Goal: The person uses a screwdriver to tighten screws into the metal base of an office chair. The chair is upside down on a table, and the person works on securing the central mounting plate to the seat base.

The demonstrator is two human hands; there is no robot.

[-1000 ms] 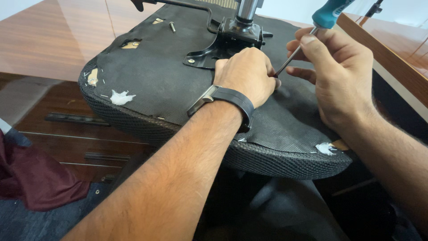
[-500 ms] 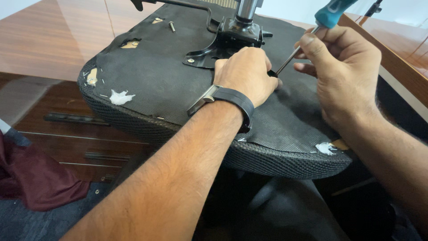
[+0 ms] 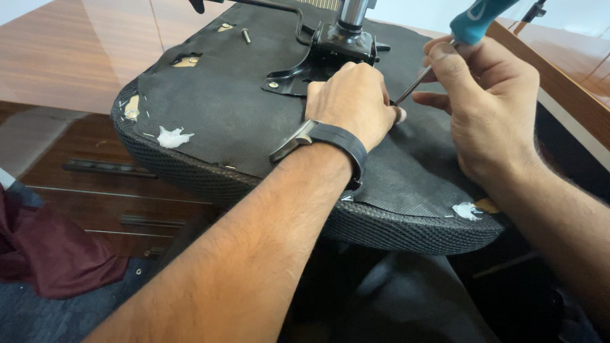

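An upturned office chair seat [image 3: 216,121] lies in front of me, its black fabric underside facing up. A black metal mounting plate [image 3: 298,70] with a steel post [image 3: 352,13] is bolted at its middle. My left hand [image 3: 352,105], with a dark band on the wrist, rests closed on the seat beside the plate; what its fingers pinch is hidden. My right hand [image 3: 489,108] grips a screwdriver with a teal handle [image 3: 476,19]. The thin shaft slants down to the left, and its tip meets the fingertips of my left hand.
A wooden desk top [image 3: 76,57] lies behind the seat, with drawers [image 3: 114,190] below it. Dark red cloth [image 3: 51,254] lies on the blue carpet at lower left. A loose bolt [image 3: 244,36] stands on the far seat edge. White stuffing [image 3: 171,136] pokes through the fabric.
My right hand has shifted slightly on the screwdriver, as if turning it. My left hand and the seat stay where they were.
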